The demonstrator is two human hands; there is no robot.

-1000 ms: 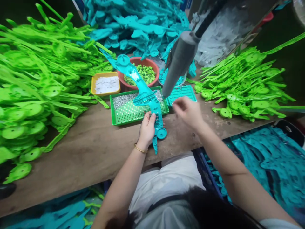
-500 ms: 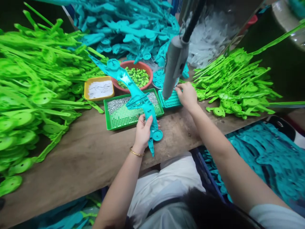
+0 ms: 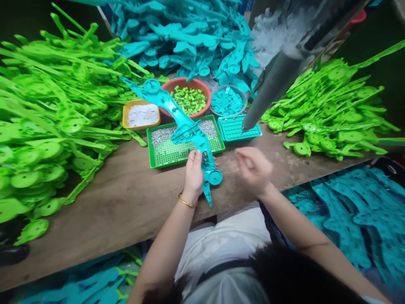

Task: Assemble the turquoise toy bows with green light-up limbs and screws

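"Clamping the teal part (image 3: 182, 116) near its lower end, your left hand (image 3: 194, 169) has most of it toward eleven o'clock, its short tail (image 3: 207, 193) at five."
"And your right hand (image 3: 255, 169)?"
"At three o'clock, apart from it; too blurred to tell its grip."

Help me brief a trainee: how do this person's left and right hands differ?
The left hand grips the turquoise part; the right hand is apart from it, curled, and whether it holds anything small is unclear. The left hand looks sharper, the right hand blurred. A gold bracelet circles the left hand's wrist; the right hand's shows none. Both are ungloved.
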